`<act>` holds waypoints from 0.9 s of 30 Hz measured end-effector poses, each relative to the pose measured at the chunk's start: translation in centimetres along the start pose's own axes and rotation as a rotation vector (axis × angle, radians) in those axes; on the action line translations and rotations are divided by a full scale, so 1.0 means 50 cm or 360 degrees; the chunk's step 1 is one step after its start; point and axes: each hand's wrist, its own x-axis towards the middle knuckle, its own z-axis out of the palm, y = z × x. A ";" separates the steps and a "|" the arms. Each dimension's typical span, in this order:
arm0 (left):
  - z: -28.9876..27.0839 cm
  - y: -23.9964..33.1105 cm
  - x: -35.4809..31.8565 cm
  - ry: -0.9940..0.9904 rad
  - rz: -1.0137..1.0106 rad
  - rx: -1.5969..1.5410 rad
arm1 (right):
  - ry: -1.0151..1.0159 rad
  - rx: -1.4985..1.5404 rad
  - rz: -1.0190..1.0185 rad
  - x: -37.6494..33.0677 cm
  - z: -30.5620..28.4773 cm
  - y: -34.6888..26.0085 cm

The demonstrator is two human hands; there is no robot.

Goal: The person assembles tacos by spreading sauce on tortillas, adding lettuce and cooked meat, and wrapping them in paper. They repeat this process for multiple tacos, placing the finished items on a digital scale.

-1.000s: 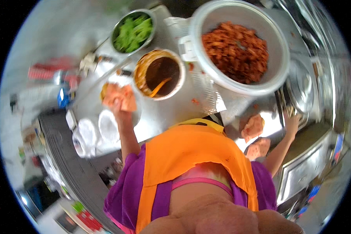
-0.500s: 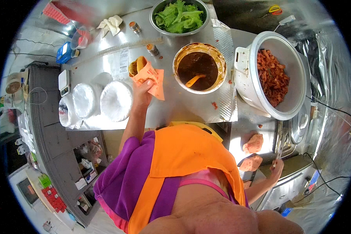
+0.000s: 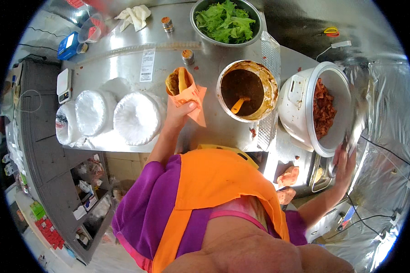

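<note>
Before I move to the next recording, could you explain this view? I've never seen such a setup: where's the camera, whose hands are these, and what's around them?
There is no machine here: a person works bare-handed. The view comes from a fisheye camera worn on the head, looking down, so straight edges bend toward the rim.

The left hand has a bun in its grip, partly wrapped in orange paper. The right hand is by the near rim of a white tub of reddish pieces; blur hides whether it holds anything.

On the metal table are a bucket of dark sauce, a bowl of lettuce, two small jars, a cloth and white plastic bundles.
</note>
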 end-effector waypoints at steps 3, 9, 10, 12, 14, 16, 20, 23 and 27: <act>-0.009 -0.004 -0.010 0.0038 0.0014 0.0075 | -0.0263 -0.0531 -0.0712 0.212 0.114 -0.120; -0.027 -0.004 -0.008 0.0095 0.0113 0.0135 | -0.0580 -0.1249 -0.0528 0.489 0.288 -0.199; -0.032 -0.004 -0.005 0.0089 0.0143 0.0145 | -0.0615 -0.1292 -0.0640 0.516 0.306 -0.194; -0.037 -0.001 -0.003 0.0135 0.0097 0.0167 | -0.0686 -0.1372 -0.0864 0.559 0.338 -0.174; -0.040 0.000 -0.002 0.0169 0.0071 0.0184 | -0.0736 -0.1345 -0.0884 0.586 0.362 -0.154; -0.044 0.000 -0.005 0.0216 0.0081 0.0210 | -0.0934 -0.1280 -0.0590 0.591 0.389 -0.183; -0.048 -0.010 0.001 0.0210 0.0008 0.0155 | -0.0954 -0.1384 -0.0468 0.544 0.419 -0.233; -0.039 -0.010 0.009 0.0191 0.0034 0.0112 | -0.0577 -0.1762 -0.1159 0.516 0.411 -0.225; -0.044 -0.014 0.019 0.0083 0.0021 0.0100 | -0.0314 -0.2199 -0.1750 0.516 0.394 -0.204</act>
